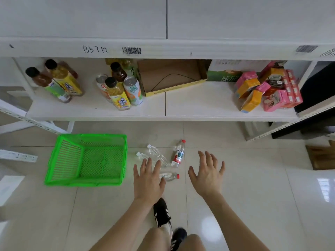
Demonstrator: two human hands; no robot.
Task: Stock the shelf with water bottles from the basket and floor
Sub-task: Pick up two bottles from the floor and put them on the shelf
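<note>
On pale glossy floor tiles (253, 187), four water bottles (178, 153) are seen lying loose just R of a green basket (54, 160), which is tipped w/ its mesh inside showing. Left hand (147, 180) & right hand (208, 175) are held above them, fingers spread wide, nothing gripped. Beyond, a low white shelf (199, 104) is stocked w/ tea bottles (65, 78), cans (133, 90), a cardboard box (172, 75) & pink/orange cartons (268, 89). Black shoes (161, 212) are visible below.

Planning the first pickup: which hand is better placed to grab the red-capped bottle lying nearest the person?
Left. The left hand hangs open right beside that bottle, partly covering it; the right hand is open too, farther off.
</note>
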